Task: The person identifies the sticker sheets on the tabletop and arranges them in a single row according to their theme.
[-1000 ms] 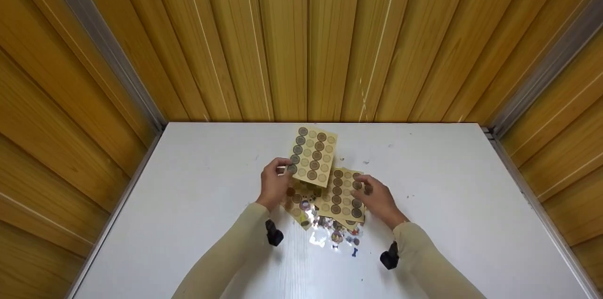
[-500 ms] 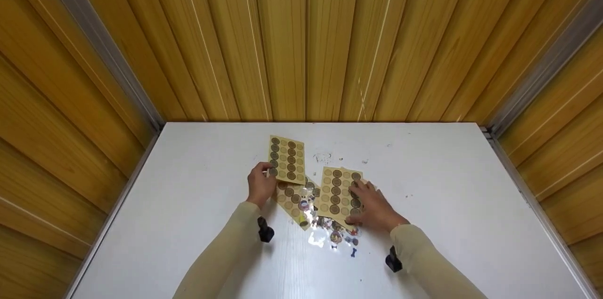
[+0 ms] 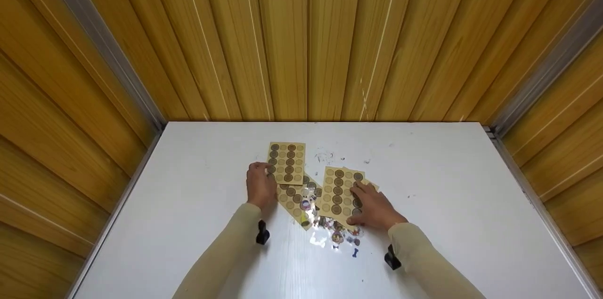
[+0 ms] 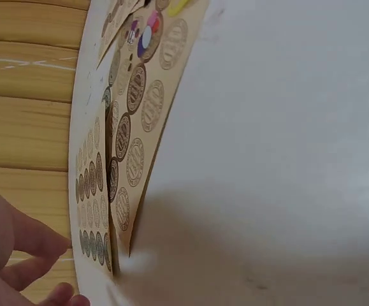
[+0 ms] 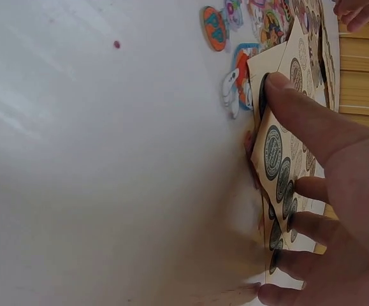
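Observation:
A tan sheet of round brown and pale stickers (image 3: 286,162) lies at the far left of the pile. My left hand (image 3: 260,186) is beside its left edge, fingers loosely bent; in the left wrist view the fingertips (image 4: 66,244) look just off the sheet. A second sticker sheet (image 3: 297,200) lies slanted partly beneath it. To the right, my right hand (image 3: 374,207) rests spread over stacked sticker sheets (image 3: 337,190). In the right wrist view its thumb (image 5: 286,95) touches a sheet corner and the other fingers reach over the sheets' edge.
Small colourful cartoon stickers (image 3: 337,237), some on shiny clear film, lie in front of the sheets. A blue bone-shaped sticker (image 3: 355,253) is nearest me. Specks dot the white table (image 3: 447,195). Wood-patterned panels (image 3: 330,40) rise behind and at both sides.
My left hand has carried the upper sheet leftward and lowered it flat, and its fingers have come away from it. My right hand has spread out and settled on the right stack.

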The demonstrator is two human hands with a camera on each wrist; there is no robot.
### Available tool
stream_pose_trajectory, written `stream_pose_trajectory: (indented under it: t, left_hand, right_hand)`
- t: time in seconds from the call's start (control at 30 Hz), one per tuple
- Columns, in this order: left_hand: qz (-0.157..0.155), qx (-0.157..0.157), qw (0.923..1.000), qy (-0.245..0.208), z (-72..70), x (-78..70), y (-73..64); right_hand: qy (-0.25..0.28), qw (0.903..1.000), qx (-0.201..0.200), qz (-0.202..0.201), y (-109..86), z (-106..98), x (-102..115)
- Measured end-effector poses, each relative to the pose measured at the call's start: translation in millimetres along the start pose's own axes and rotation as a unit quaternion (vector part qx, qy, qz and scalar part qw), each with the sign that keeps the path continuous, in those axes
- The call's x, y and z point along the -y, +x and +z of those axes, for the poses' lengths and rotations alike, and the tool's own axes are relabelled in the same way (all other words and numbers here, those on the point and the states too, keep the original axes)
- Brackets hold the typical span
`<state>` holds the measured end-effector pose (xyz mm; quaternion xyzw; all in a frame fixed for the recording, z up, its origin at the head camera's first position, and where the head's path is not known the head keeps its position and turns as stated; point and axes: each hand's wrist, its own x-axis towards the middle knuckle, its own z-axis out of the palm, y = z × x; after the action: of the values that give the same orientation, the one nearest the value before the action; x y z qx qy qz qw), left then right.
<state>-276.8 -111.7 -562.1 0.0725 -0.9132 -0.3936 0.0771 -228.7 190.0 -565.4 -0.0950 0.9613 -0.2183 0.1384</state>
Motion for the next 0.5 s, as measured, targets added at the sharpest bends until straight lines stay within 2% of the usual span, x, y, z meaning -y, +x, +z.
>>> stream_pose_trajectory:
  t: [0.1, 0.23, 0.3, 0.4, 0.5]
  left_hand:
    - [0.036, 0.041, 0.9968, 0.058, 2.7, -4.9, -4.9]
    - [0.1, 0.108, 0.9832, 0.108, 8.6, -6.8, -12.7]
    - [0.135, 0.122, 0.9755, 0.124, 11.8, -5.5, -15.9]
    - [0.167, 0.128, 0.9684, 0.133, 15.5, -3.5, -18.3]
    - [0.169, 0.129, 0.9675, 0.137, 17.2, -1.7, -17.9]
  right_hand:
    - [-0.007, 1.0, 0.002, 0.004, 0.0, -2, 1]
    - [-0.006, 0.9999, 0.003, 0.01, -0.7, -3, 2]
    - [-0.003, 0.9999, 0.004, 0.011, -0.8, -4, 2]
    - [0.001, 0.9999, 0.003, 0.013, -1.1, -3, 3]
    - [0.005, 0.9999, 0.004, 0.016, -0.8, -3, 5]
